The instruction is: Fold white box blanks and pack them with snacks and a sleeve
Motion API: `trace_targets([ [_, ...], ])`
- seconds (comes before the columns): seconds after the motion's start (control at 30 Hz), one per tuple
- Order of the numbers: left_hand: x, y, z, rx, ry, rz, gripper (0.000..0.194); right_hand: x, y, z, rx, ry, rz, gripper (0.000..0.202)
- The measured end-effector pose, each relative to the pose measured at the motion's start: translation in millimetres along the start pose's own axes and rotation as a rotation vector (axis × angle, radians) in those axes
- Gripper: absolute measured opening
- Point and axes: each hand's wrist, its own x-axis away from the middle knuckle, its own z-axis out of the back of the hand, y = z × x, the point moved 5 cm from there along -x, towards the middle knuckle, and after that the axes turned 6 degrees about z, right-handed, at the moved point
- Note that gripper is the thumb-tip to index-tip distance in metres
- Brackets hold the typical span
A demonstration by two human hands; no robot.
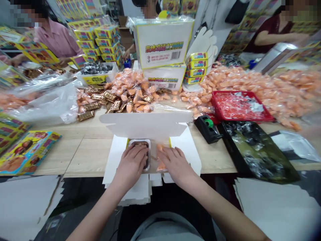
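An unfolded white cardboard box (147,125) lies in front of me with its flaps spread. In its left part sits a small foil tray (148,165) with dark contents, which I cannot make out. My left hand (134,162) rests over this tray, its fingers stretched out flat. To the right of the tray lies an orange piece in a clear wrapper (160,166). The fingers of my right hand (175,164) are bent down onto the wrapped orange piece, and they hide part of it.
Behind the box are heaped wrapped orange pieces (137,93) and gold-brown packets (86,115). A red tray (269,117), a tape dispenser (208,129) and a black tray (230,150) are to the right. Printed boxes (27,150) lie left. Several people work across the table.
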Motion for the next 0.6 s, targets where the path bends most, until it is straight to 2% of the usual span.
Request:
trace_targets([
  [0.07, 12.4, -0.8, -2.0, -0.065, -0.042, -0.043, 0.039, 1.6, 4.3, -5.5, -0.037, -0.135, 0.032, 0.072],
  [0.13, 19.6, 6.1, -6.9, -0.152, -0.069, -0.105, 0.044, 9.2, 3.8, 0.5, -0.109, -0.181, 0.080, 0.077],
  [0.3, 24.1, 35.7, -22.8, -0.336, -0.012, -0.372, 0.055, 27.8, -15.3, 9.2, -0.254, -0.300, 0.084, 0.042],
  [0.37, 23.3, 39.3, -31.5, -0.389, 0.033, -0.465, 0.061, 34.2, -5.0, 18.5, -0.341, -0.208, 0.094, 0.037],
  [0.43, 20.7, 37.0, -41.8, -0.416, 0.059, -0.521, 0.064, 50.5, 38.9, 39.0, -0.364, -0.016, -0.046, 0.032],
  [0.5, 18.0, 34.1, -51.1, -0.426, 0.076, -0.552, 0.065, 85.9, 113.4, 65.5, -0.207, 0.160, -0.417, 0.029],
  [0.57, 17.3, 34.3, -56.1, -0.426, 0.098, -0.565, 0.065, 134.1, 193.4, 88.4, 0.083, 0.173, -0.848, 0.029],
  [0.6, 17.8, 35.6, -56.2, -0.424, 0.113, -0.566, 0.065, 157.4, 229.3, 94.6, 0.208, 0.103, -1.045, 0.031],
])
